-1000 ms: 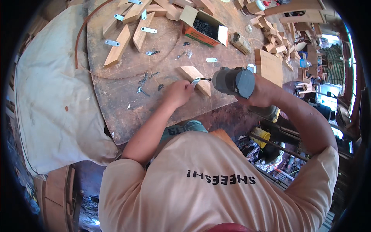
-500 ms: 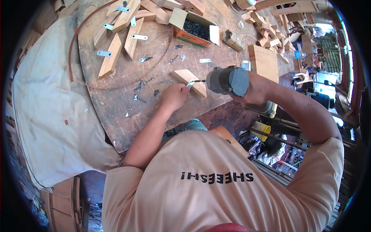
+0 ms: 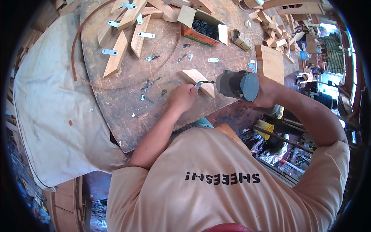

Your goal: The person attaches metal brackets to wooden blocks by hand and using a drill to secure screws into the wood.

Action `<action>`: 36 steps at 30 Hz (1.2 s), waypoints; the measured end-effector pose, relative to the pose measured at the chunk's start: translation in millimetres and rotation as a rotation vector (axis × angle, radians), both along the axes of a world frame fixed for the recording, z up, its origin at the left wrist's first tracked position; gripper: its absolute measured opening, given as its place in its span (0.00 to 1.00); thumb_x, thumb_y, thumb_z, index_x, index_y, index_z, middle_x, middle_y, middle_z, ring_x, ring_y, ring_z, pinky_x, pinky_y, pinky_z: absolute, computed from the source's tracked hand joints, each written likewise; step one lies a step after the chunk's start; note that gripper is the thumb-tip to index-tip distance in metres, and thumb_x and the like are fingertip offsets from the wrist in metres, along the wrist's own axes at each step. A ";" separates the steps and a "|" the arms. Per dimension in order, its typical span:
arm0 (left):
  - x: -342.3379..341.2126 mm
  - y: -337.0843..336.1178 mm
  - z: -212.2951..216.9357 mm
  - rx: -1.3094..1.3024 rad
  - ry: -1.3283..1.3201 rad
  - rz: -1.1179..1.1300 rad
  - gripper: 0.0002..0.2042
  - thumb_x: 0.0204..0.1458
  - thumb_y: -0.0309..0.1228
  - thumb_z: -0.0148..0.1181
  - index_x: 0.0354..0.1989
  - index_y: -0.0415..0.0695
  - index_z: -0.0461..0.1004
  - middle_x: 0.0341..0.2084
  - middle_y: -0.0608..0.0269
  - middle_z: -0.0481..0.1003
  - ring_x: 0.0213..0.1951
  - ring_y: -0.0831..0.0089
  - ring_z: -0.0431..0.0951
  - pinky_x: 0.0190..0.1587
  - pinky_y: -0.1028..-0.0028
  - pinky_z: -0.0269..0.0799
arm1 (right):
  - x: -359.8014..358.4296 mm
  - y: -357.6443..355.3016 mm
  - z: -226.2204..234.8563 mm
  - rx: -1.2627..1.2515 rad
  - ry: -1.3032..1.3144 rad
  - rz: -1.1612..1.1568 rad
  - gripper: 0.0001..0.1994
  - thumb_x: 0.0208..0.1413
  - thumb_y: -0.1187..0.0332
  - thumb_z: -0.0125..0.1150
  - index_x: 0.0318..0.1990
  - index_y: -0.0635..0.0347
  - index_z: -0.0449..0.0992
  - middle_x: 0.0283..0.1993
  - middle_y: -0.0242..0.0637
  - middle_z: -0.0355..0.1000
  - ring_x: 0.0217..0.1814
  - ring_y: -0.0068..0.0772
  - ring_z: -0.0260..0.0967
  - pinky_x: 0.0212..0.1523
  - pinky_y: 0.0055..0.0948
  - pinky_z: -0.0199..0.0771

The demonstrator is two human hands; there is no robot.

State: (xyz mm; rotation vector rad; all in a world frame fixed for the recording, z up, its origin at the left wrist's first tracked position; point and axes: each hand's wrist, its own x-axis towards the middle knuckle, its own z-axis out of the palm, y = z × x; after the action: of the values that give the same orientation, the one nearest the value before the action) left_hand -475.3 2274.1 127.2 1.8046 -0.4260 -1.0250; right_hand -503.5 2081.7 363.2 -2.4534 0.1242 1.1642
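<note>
My left hand [image 3: 183,98] is closed, its thumb and fingers pinching a small metal plate [image 3: 198,84] against an angled wood block [image 3: 191,75] on the workbench. The fingers cover part of the plate. In my right hand [image 3: 267,92] is a grey cordless drill [image 3: 236,86], held level with its bit [image 3: 209,82] pointing left. The tip of the bit meets the plate, or comes very near it; any screw there is too small to make out.
Beyond the block stands an open carton [image 3: 203,36] of dark screws. Several wood blocks with metal plates [image 3: 116,54] lie at the far left. A loose plate [image 3: 213,60], a wide board [image 3: 270,63] and a wood pile [image 3: 274,34] are farther right. White cloth [image 3: 58,104] hangs left.
The whole scene sits slightly farther right in the picture, as the view has shifted. Both hands keep nearly the same places at the block, the bit still at the plate.
</note>
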 end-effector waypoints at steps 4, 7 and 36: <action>0.2 2.3 3.2 -0.002 -0.002 0.004 0.15 0.54 0.39 0.47 0.29 0.41 0.77 0.27 0.46 0.77 0.34 0.48 0.77 0.38 0.55 0.70 | 2.6 0.9 0.4 -0.051 0.046 0.044 0.22 0.43 0.65 0.68 0.46 0.61 0.71 0.42 0.47 0.74 0.45 0.48 0.72 0.48 0.37 0.73; -0.1 3.2 5.4 0.014 -0.021 -0.002 0.15 0.54 0.38 0.47 0.29 0.41 0.76 0.27 0.45 0.76 0.34 0.46 0.76 0.38 0.54 0.69 | -0.3 -3.9 -4.9 -0.047 0.046 0.062 0.21 0.42 0.66 0.68 0.45 0.61 0.72 0.41 0.47 0.74 0.44 0.47 0.73 0.47 0.36 0.74; -4.7 -0.6 -6.3 -0.025 -0.137 0.026 0.15 0.55 0.38 0.47 0.26 0.40 0.76 0.19 0.56 0.75 0.23 0.65 0.76 0.29 0.66 0.69 | 0.7 -12.4 -27.8 -0.147 0.092 0.178 0.22 0.41 0.64 0.70 0.45 0.59 0.72 0.38 0.44 0.76 0.42 0.42 0.75 0.46 0.33 0.75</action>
State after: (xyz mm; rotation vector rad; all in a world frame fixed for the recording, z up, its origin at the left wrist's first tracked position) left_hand -480.0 2273.5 121.0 1.8593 -0.4956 -0.8780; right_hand -502.9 2069.3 335.5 -2.5821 0.0190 1.3894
